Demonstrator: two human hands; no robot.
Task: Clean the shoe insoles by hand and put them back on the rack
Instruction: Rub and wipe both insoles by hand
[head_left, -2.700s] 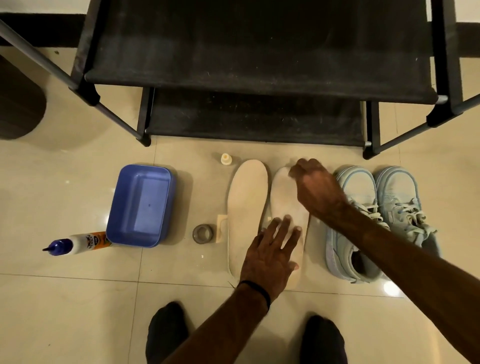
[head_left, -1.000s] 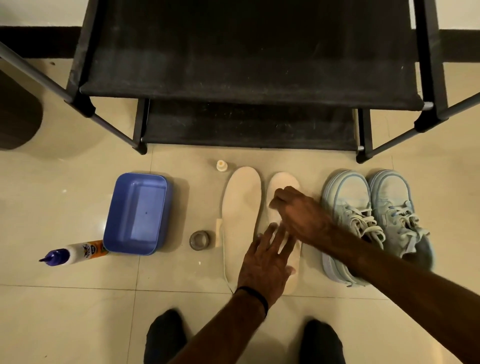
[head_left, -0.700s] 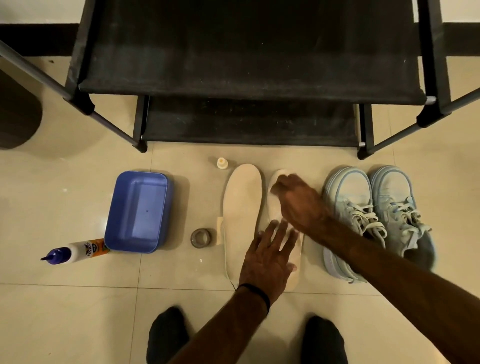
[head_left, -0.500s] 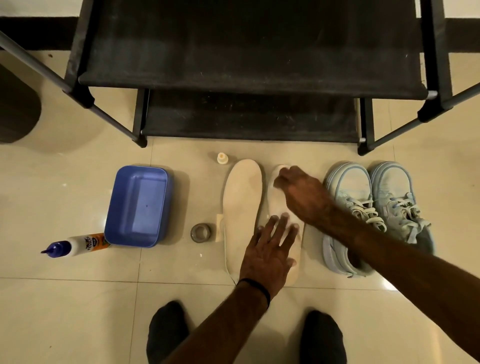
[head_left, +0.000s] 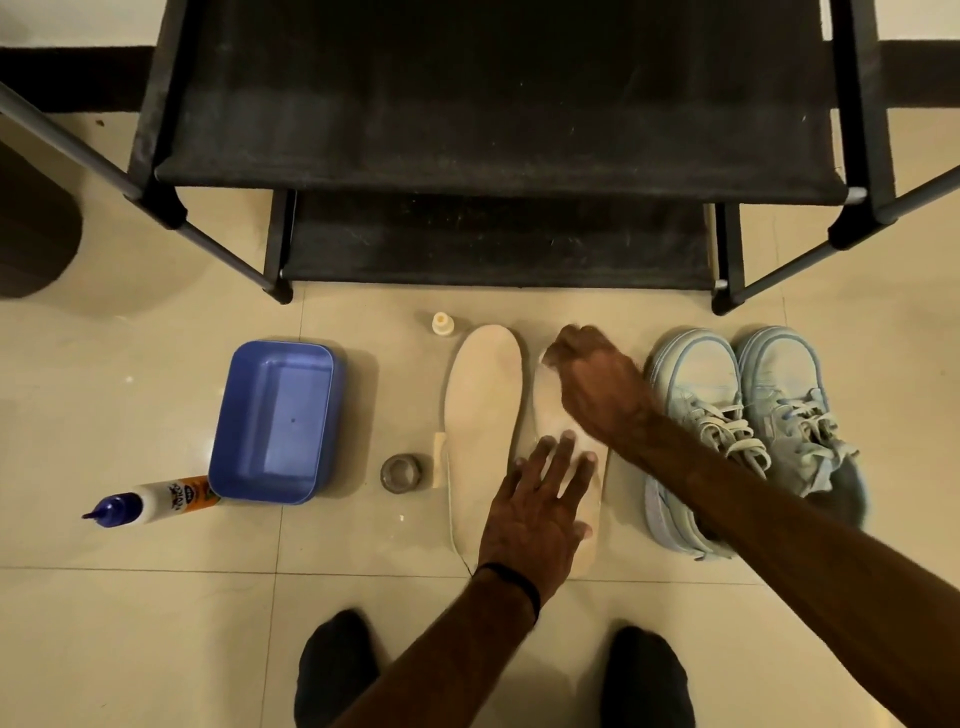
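Note:
Two pale beige insoles lie side by side on the tiled floor in front of the black shoe rack (head_left: 493, 171). The left insole (head_left: 483, 415) lies untouched. My left hand (head_left: 535, 514) presses flat, fingers spread, on the heel half of the right insole (head_left: 550, 415). My right hand (head_left: 597, 384) sits over that insole's toe end, palm down, fingers bent with the tips on it. Whatever may be under the fingers is hidden.
A pair of light blue sneakers (head_left: 696, 395) stands right of the insoles. To the left are a blue plastic tub (head_left: 275, 421), a glue bottle (head_left: 156, 501), a small tape roll (head_left: 400, 472) and a small cap (head_left: 442, 323). My feet in black socks (head_left: 332, 670) are at the bottom.
My right hand has slid back and forth along the right insole and is now at its toe end. My left hand has stayed pressed on the heel half.

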